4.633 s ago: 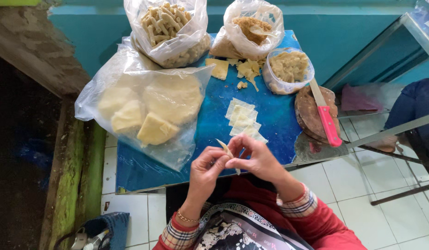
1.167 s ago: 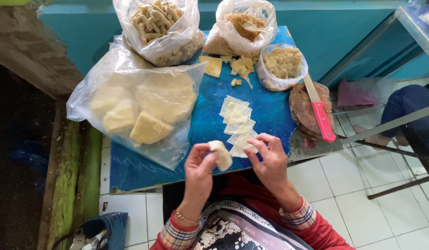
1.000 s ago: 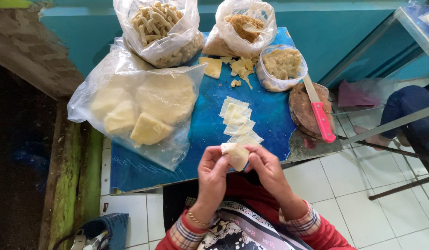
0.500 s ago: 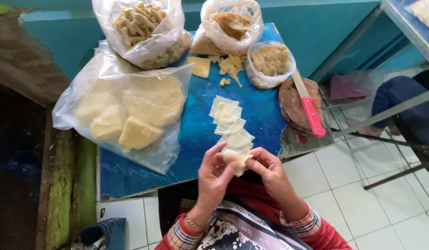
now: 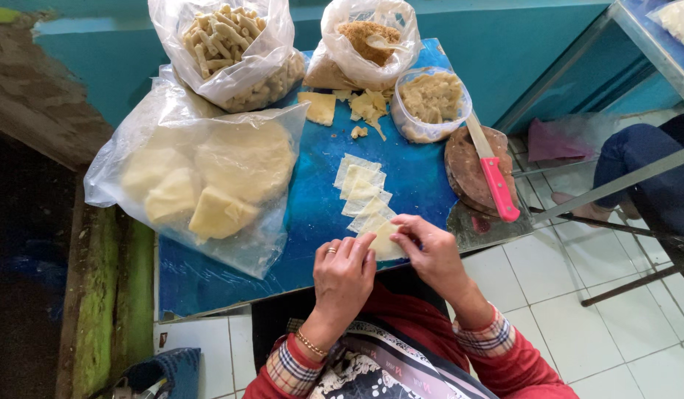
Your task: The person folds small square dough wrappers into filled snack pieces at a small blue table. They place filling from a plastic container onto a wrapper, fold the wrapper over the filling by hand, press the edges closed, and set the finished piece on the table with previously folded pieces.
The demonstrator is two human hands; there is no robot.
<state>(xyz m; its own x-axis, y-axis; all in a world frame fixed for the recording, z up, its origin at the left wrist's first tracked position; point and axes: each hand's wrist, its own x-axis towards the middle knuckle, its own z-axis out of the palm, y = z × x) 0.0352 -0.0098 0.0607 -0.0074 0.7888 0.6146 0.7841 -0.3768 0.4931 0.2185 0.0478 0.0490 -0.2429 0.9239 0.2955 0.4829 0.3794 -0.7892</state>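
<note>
Dough sheet (image 5: pixel 385 240) pinched between left hand (image 5: pixel 343 272) and right hand (image 5: pixel 429 251).

At the upper left of your view, a large clear bag (image 5: pixel 202 185) of pale dough slabs lies on the blue surface (image 5: pixel 312 222). Above it you have a bag of short tan sticks (image 5: pixel 227 44), and at top centre a bag of brown crumbs (image 5: pixel 368 37). To its right sits a small bag of beige filling (image 5: pixel 431 100). A pink-handled knife (image 5: pixel 493 174) rests on a round wooden board (image 5: pixel 467 170) at the right edge.
</note>
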